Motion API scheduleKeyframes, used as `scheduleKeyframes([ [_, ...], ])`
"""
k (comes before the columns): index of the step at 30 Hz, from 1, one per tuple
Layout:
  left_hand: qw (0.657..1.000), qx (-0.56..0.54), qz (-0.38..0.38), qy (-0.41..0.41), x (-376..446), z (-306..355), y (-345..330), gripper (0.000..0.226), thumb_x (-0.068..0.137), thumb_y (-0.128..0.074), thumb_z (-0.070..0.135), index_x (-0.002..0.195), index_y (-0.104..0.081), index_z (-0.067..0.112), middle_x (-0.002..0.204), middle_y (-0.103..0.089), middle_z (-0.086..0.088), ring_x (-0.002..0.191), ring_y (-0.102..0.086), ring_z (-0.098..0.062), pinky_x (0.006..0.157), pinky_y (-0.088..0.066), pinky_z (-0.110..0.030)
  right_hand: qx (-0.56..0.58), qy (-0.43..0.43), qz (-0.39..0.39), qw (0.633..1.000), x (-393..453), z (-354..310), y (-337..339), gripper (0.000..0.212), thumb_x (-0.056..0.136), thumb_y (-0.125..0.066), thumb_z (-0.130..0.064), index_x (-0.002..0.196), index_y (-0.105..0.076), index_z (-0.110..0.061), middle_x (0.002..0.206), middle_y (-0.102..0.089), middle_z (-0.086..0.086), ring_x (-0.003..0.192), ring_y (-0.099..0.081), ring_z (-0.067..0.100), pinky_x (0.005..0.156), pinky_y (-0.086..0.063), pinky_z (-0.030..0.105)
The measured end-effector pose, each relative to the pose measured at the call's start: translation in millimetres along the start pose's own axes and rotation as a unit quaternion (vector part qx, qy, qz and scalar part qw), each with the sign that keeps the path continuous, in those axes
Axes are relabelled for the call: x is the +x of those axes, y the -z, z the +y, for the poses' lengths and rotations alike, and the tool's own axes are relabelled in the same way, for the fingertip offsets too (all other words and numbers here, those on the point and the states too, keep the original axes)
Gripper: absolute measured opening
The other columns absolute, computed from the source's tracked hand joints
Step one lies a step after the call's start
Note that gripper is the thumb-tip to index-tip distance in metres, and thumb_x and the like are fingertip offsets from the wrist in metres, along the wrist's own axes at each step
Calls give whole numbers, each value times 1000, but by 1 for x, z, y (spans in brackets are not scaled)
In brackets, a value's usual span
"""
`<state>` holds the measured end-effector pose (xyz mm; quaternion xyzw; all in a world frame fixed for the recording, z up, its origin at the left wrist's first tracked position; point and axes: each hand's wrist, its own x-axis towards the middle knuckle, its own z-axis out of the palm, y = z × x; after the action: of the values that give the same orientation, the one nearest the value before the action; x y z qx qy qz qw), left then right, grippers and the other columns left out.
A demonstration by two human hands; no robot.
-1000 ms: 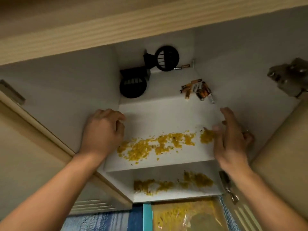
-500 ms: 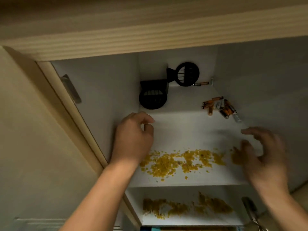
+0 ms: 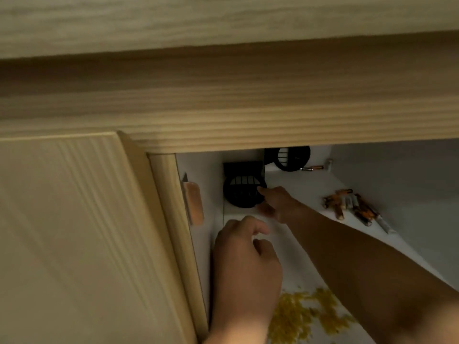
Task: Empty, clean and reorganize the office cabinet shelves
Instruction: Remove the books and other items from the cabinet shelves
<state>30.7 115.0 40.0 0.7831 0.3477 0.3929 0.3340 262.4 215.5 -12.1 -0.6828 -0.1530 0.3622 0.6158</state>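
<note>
Reaching deep, the right hand [image 3: 275, 203] seems to pinch the near black holder [image 3: 243, 191] on the shelf [image 3: 293, 184]; dragging it could scatter yellow crumbs [image 3: 305, 316]. Left hand [image 3: 244, 254] is loosely curled, empty.

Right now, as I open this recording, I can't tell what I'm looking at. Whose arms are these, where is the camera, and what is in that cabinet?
There is no machine here: a person wears a wide-angle camera on the head, which looks into an open cabinet. The white shelf holds two black round slatted pieces, a loose pile of batteries at the right, and scattered yellow crumbs near the front. The right hand reaches to the nearer black slatted piece and its fingers touch the rim; whether it grips is unclear. The left hand rests near the shelf's left edge, fingers curled, apparently holding nothing.
</note>
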Motion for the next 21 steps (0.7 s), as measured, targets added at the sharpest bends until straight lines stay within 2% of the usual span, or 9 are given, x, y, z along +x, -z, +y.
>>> scheduleKeyframes([
  [3, 1000, 8, -4, -1, 1, 0, 0, 37, 87, -54, 5, 87, -55, 42, 97, -51, 20, 99, -51, -1, 86, -41, -17, -11, -6, 52, 999, 8, 2, -6, 25, 96, -66, -17, 110, -63, 3, 82, -59, 15, 61, -54, 22, 48, -49, 28],
  [6, 1000, 11, 0, 9, 5, 2, -2, 39, 87, -58, 7, 85, -51, 46, 95, -48, 22, 98, -48, 0, 83, -37, -10, -5, -20, 48, 999, 4, 0, 1, 19, 97, -62, -12, 109, -61, 3, 74, -53, 11, 59, -49, 20, 47, -42, 29],
  [9, 1000, -15, 19, 14, 8, 0, -4, 37, 86, -60, 8, 95, -54, 43, 101, -49, 18, 100, -48, -1, 90, -41, -15, 90, -27, -9, 996, -16, -6, 12, 18, 101, -55, -11, 116, -59, -1, 92, -62, 13, 76, -59, 23, 60, -51, 33],
  [11, 997, -51, 35, 45, 8, -1, -7, 37, 89, -62, 12, 118, -56, 34, 117, -52, 12, 115, -49, -5, 103, -41, -29, 163, -36, -46, 985, -36, -10, 25, 17, 101, -54, -10, 116, -58, -2, 100, -65, 12, 83, -62, 22, 76, -52, 35],
  [12, 994, -72, 42, 66, 8, -1, -8, 43, 91, -63, 17, 130, -52, 30, 127, -52, 10, 124, -47, -7, 108, -39, -32, 177, -32, -70, 981, -47, -11, 33, 15, 101, -55, -10, 113, -59, -3, 96, -67, 10, 79, -64, 18, 77, -52, 33],
  [15, 979, -153, 30, 132, 5, 4, -8, 72, 88, -67, 44, 150, -32, 29, 138, -48, 10, 133, -45, -11, 110, -36, -28, 165, 7, -178, 970, -84, -7, 65, 13, 96, -62, -17, 105, -67, -11, 82, -66, 0, 61, -57, 7, 62, -53, 22],
  [18, 937, -298, -29, 180, 3, 11, -8, 94, 69, -66, 64, 151, -29, 34, 130, -61, 9, 117, -62, -12, 100, -50, -34, 143, 31, -283, 948, -110, 5, 100, 18, 83, -73, -18, 101, -75, -13, 82, -58, 0, 63, -48, 8, 58, -52, 20],
  [20, 917, -356, -35, 179, 1, 13, -9, 68, 80, -69, 49, 141, -44, 31, 112, -72, 3, 100, -71, -12, 84, -60, -34, 92, 22, -354, 930, -115, 17, 116, 32, 77, -83, -16, 107, -75, -9, 87, -69, 5, 70, -59, 14, 64, -55, 24],
  [21, 928, -335, -31, 160, 0, 13, -9, 45, 89, -67, 38, 131, -54, 30, 103, -74, 1, 93, -73, -13, 80, -61, -35, 61, 15, -390, 918, -119, 21, 120, 37, 75, -86, -17, 109, -74, -8, 92, -72, 9, 76, -66, 18, 68, -56, 25],
])
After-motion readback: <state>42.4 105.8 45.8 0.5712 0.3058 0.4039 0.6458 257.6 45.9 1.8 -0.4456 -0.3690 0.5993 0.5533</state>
